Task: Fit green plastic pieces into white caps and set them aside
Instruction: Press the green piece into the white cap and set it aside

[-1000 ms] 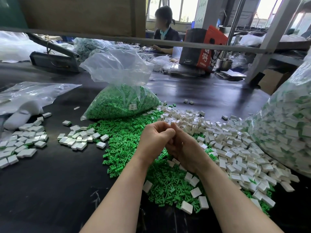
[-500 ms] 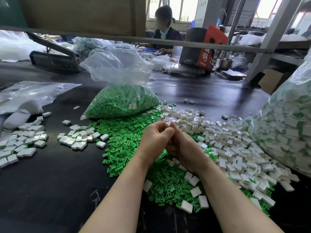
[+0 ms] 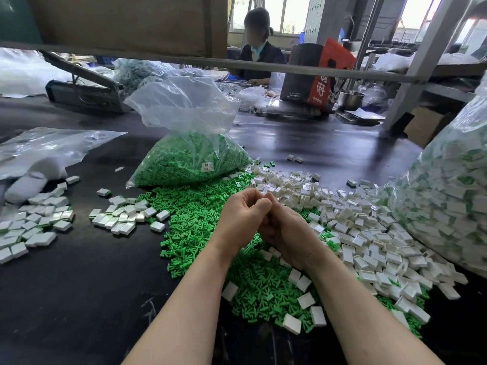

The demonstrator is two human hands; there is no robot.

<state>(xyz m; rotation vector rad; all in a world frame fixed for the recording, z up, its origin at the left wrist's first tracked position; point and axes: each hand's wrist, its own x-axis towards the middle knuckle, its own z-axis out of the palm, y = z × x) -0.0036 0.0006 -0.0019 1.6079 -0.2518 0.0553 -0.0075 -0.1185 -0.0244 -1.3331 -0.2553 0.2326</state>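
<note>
Two small white stickers sit low on the clear bag of green pieces (image 3: 189,156) at centre frame; their print is too small to read. The red and black carton (image 3: 320,75) in the upper middle carries large white characters down its side, not legible from here.

Both hands meet at centre frame, above the loose green pieces (image 3: 195,219) spread on the dark counter (image 3: 79,285). The left hand (image 3: 243,217) has its fingers curled in, knuckles toward the camera; the right hand (image 3: 287,233) curls against it. Each grip is narrow and closed, pressed to the other. A sliver of white shows between the fingertips, but what each hand holds is hidden, so I cannot tell.

White caps (image 3: 355,219) lie heaped right of the hands, spilling over the green ones. Finished caps (image 3: 126,219) are laid flat at middle left, with another batch (image 3: 31,227) at the left edge, partly cut off. A large bag of filled caps (image 3: 448,206) runs off the right edge. A flattened clear bag (image 3: 47,146) lies at upper left. A person (image 3: 257,48) sits in the background behind a grey bar (image 3: 184,59).
</note>
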